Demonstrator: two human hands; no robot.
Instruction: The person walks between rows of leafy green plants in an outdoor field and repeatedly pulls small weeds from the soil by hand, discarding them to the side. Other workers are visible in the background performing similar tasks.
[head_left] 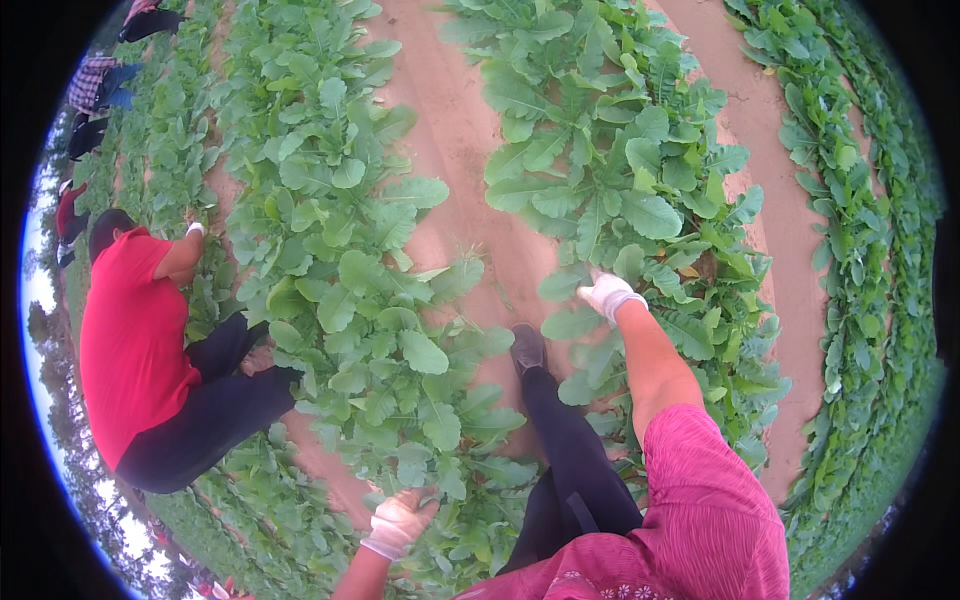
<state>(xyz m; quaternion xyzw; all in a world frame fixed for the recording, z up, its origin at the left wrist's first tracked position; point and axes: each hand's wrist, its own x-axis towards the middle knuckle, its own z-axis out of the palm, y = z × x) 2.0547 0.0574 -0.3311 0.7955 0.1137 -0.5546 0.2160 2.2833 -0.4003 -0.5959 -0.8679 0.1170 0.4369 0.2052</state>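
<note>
Left hand, white glove, low in the head view: fingers curled down into the leafy greens of the near row, at the plant bases. Looks like a grip on stems or a weed, but leaves cover the fingertips, so I can't tell what, if anything, is held.

Right hand, also white-gloved, arm stretched forward in a pink sleeve: fingers bunched narrow, pressed among the leaves of the second row, at its near edge. Leaves touch the glove on all sides; whether it has closed on anything is hidden.

Dark shoe planted on the bare sandy furrow between the two rows.

Progress, my judgement: early to mid. Both rows stand dense and full around the hands and far ahead, with no visible pulled plants or piles on the soil. Most of the bed seems untouched.

Left side: a person in a red shirt crouches, hand down in the next row. More people farther up-field. Another row at right.
</note>
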